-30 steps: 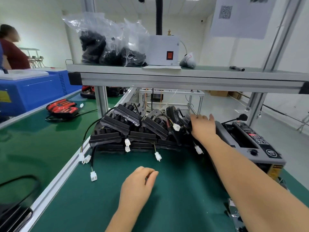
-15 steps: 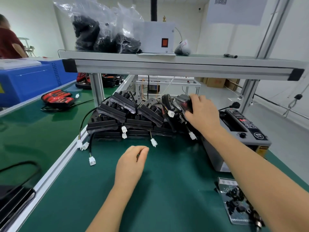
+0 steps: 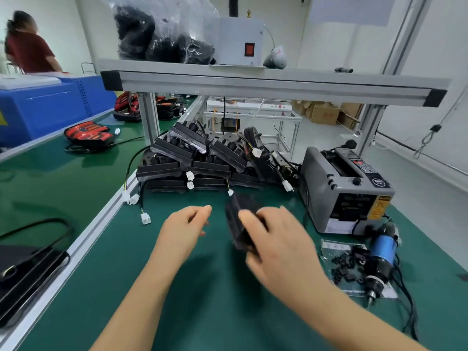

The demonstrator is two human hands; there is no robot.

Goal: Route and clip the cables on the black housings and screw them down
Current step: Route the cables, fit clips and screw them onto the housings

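Observation:
A pile of black housings (image 3: 200,158) with cables and white connectors lies at the back of the green mat. My right hand (image 3: 276,239) grips one black housing (image 3: 240,221), blurred, above the mat in front of the pile. To its left hovers my left hand (image 3: 186,222), fingers loosely curled and holding nothing. An electric screwdriver (image 3: 379,259) with a blue body lies at the right, beside a clear bag of small black clips and screws (image 3: 347,264).
A grey tape dispenser (image 3: 342,191) stands right of the pile. An aluminium shelf (image 3: 266,82) spans overhead with bags and a white box. Red-and-black parts (image 3: 88,134) lie on the left bench. A person in red stands far left.
My right hand has pulled one housing out of the pile and brought it toward me over the mat. My left hand has lifted slightly toward it.

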